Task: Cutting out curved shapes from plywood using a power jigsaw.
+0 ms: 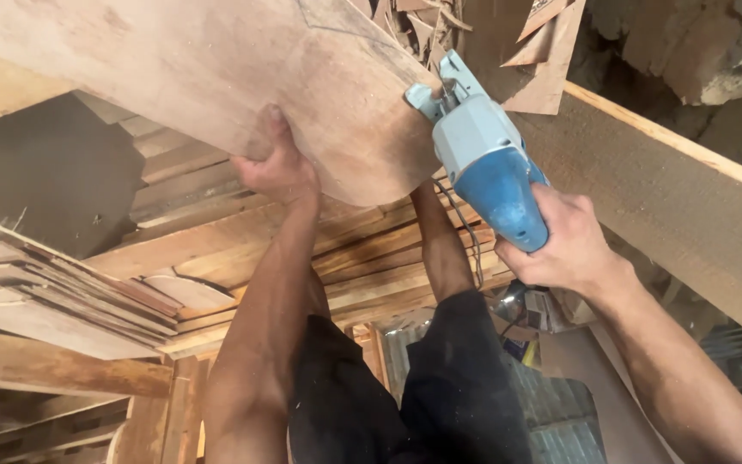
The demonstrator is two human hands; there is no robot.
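A wide pale wooden board (216, 69) with a curved cut edge fills the top left of the head view. My left hand (278, 165) presses against its lower edge, fingers curled up onto the wood. My right hand (564, 245) grips the blue rear handle of a grey and blue electric jigsaw (483, 159). The saw's front end meets the board's curved edge near a drawn pencil line. Its blade is hidden by the tool body.
A thick timber beam (689, 206) runs diagonally at the right. Stacked planks (216, 249) lie below the board, and more boards are piled at the left (45, 301). Wood offcuts (543, 43) lie at the top. My dark trousers (405, 404) and leg show below. A cord (474, 249) hangs from the saw.
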